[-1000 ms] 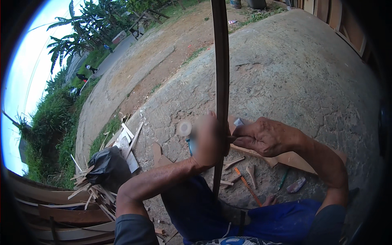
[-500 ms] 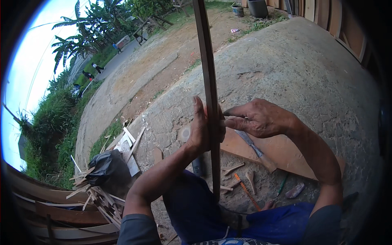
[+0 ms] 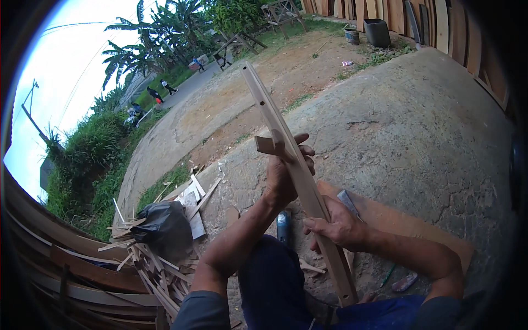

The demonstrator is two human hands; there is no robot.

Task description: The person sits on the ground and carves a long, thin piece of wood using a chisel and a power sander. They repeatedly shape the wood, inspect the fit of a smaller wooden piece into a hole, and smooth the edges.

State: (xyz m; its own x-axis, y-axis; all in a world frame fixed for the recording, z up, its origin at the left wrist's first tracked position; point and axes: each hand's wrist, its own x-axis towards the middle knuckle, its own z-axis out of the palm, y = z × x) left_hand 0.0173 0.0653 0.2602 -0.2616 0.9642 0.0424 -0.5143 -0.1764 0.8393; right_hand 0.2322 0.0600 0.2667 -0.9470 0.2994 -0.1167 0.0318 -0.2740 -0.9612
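A long wooden bar (image 3: 308, 187) with several round holes slants across the middle, its far end up and to the left and its near end close to my knees. A short, rounded wooden piece (image 3: 267, 145) sticks out from the bar's left side. My left hand (image 3: 283, 175) holds the bar from beneath just below that piece, fingers showing past the right edge. Lower down, my right hand (image 3: 342, 224) is closed round the bar, thumb on top. Under my right forearm lies a brown plank (image 3: 410, 234), with a metal blade (image 3: 347, 201) partly hidden by my hand.
A black plastic bag (image 3: 165, 228) sits among wood offcuts (image 3: 159, 272) at the left. Near my knee is a dark blue cylinder (image 3: 283, 225). A green pen-like stick (image 3: 388, 275) lies on the concrete at the right. Boards lean at the far right (image 3: 443, 27); people walk on the road (image 3: 168, 87).
The bar has tilted and turned from near upright, edge-on, to a slant showing its holed face. My right hand has moved down and gripped it. The view has shifted slightly.
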